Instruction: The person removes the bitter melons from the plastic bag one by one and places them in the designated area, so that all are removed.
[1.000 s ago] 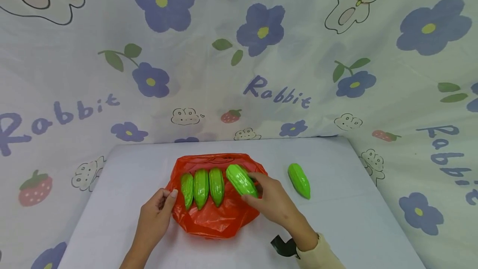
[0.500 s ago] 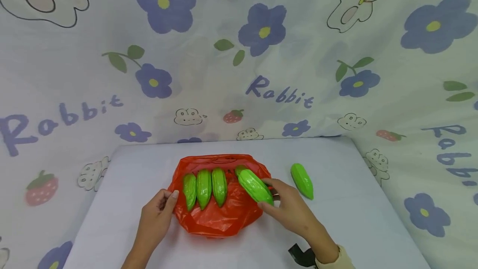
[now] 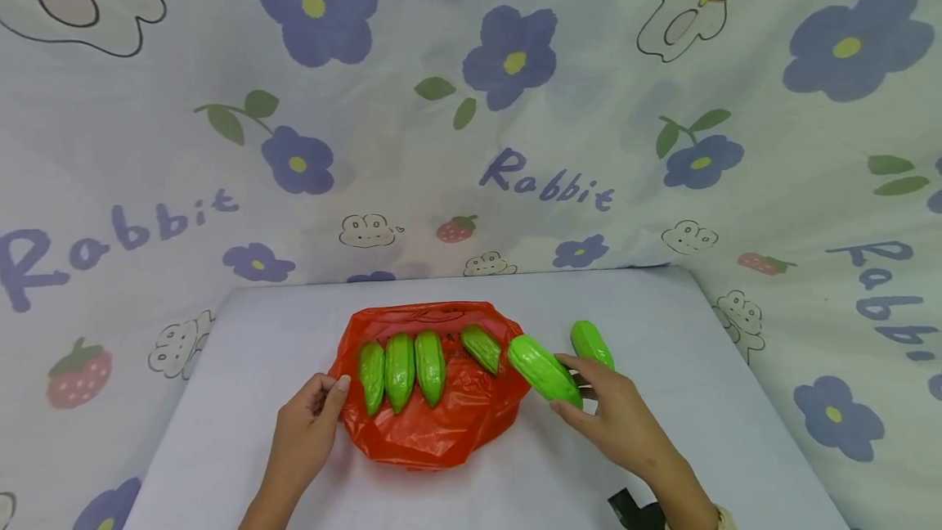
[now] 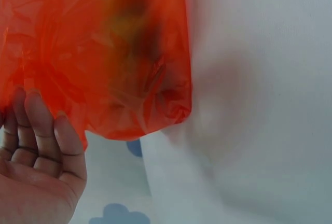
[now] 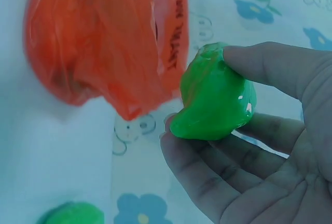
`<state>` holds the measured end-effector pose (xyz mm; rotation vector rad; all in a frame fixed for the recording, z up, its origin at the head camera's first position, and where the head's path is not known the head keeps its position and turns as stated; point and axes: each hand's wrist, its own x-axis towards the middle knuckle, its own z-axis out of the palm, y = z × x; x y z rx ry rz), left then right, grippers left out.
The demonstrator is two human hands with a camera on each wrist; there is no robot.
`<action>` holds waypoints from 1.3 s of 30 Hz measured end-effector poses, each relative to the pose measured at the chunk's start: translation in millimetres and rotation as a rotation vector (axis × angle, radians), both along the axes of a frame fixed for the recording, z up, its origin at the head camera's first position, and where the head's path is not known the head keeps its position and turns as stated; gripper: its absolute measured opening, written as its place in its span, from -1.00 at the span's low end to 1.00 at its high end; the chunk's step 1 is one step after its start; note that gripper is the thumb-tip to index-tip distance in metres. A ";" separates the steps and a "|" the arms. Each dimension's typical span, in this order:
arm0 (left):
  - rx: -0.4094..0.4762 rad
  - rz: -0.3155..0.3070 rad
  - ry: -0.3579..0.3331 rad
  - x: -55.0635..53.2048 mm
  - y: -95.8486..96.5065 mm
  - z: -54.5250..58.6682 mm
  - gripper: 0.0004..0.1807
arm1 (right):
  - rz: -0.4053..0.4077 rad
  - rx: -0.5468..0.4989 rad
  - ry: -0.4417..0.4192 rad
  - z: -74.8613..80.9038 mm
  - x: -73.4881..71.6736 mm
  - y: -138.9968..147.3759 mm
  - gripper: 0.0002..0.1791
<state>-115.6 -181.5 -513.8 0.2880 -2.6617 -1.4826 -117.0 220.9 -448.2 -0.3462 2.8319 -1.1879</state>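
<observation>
My left hand (image 3: 305,424) pinches the left rim of a red plastic bag (image 3: 423,442), which lies spread open on the white table. In the left wrist view, its fingers (image 4: 39,120) rest along the outside of the bag. Several glossy green ridged gourds lie in the bag: a row of three (image 3: 400,372) at the left and one gourd (image 3: 482,348), tilted, at the right. My right hand (image 3: 625,419) holds another green gourd (image 3: 539,365) just past the bag's right edge. The right wrist view shows the thumb over this gourd (image 5: 215,99) and the fingers beneath.
A further green gourd (image 3: 591,340) lies on the table (image 3: 706,432), right of the bag and partly behind my right hand. A patterned cloth (image 3: 412,145) stands behind and beside the table. A black strap (image 3: 634,511) shows near the right wrist.
My right hand has carried its gourd rightward from over the bag to beyond its right edge, uncovering the tilted gourd inside. The left hand keeps its place at the rim.
</observation>
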 end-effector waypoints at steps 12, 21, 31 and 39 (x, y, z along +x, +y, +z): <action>-0.008 0.016 -0.024 0.6 0.6 -1.3 -0.55 | -0.083 0.049 -0.002 -5.2 -1.4 44.7 -0.34; 0.002 0.029 -0.012 0.1 -0.3 -2.6 -0.57 | -0.179 0.032 -0.017 -12.6 -1.0 65.1 -0.39; 0.002 0.029 0.003 -2.8 1.6 -4.3 -0.59 | -0.303 0.023 -0.030 -32.0 -6.8 84.8 -0.30; 0.008 0.025 0.004 -2.6 2.5 -3.8 -0.58 | -0.394 0.029 -0.055 -57.4 -17.3 102.0 -0.25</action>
